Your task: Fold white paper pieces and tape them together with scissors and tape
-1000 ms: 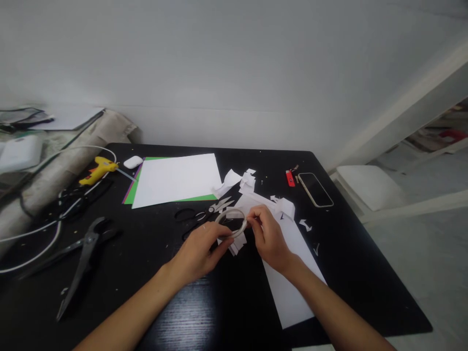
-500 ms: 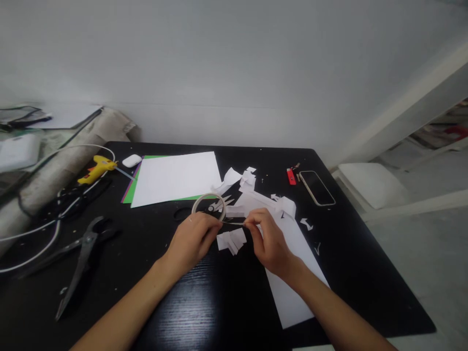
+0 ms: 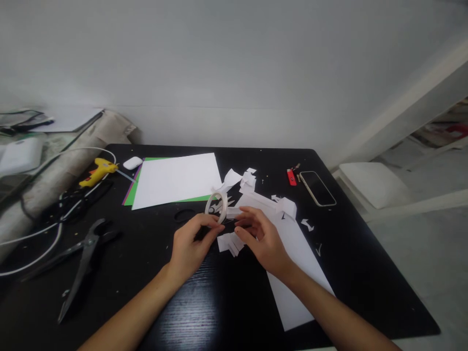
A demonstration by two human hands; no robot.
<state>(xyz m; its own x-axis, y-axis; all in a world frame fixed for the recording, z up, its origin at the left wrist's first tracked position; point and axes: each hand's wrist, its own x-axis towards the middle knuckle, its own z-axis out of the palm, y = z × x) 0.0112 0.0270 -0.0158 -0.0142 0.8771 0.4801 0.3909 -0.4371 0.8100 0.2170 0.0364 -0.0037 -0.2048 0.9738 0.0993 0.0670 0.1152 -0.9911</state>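
Well left of the left hand (image 3: 192, 243) lie one pair of pliers (image 3: 86, 253) and one glue gun (image 3: 98, 171). Beyond it is one white sheet (image 3: 175, 179). Its fingertips are pinched on the lower rim of the one tape ring (image 3: 216, 205), which stands upright just beyond them. Folded paper (image 3: 230, 241) lies between the hands. The right hand (image 3: 261, 236) is half open, its fingers loosely curled over paper scraps (image 3: 270, 202), gripping nothing. Beyond it to the right lie one lighter (image 3: 290, 176) and one phone (image 3: 317, 187).
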